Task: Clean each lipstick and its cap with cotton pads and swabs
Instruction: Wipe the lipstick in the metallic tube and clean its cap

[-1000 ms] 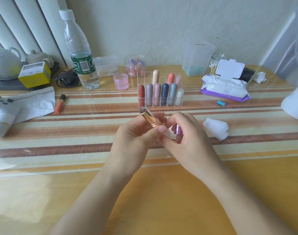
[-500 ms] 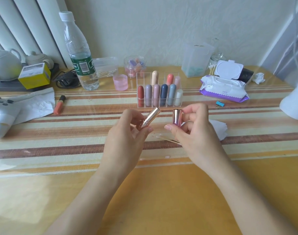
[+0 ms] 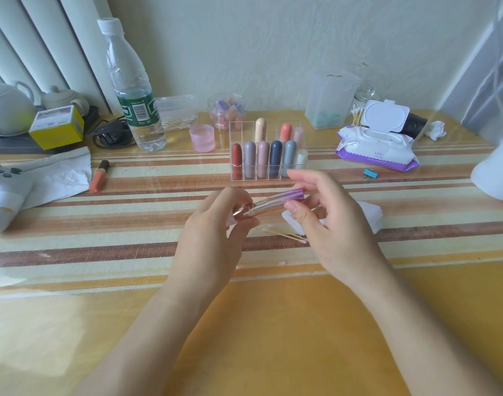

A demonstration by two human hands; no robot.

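— Where's the lipstick now?

— Up off the striped table (image 3: 130, 224), between both hands, lying nearly level. The left hand (image 3: 216, 227) curls round the shiny gold metal lipstick tube (image 3: 254, 210). The right hand (image 3: 333, 224) pinches the pink-purple metallic cap (image 3: 286, 195) between thumb and fingers.

— Capping it?

— I'd judge so. Best keep the two in line and push straight until it seats. The wooden cotton swabs (image 3: 284, 234) lie just beneath.
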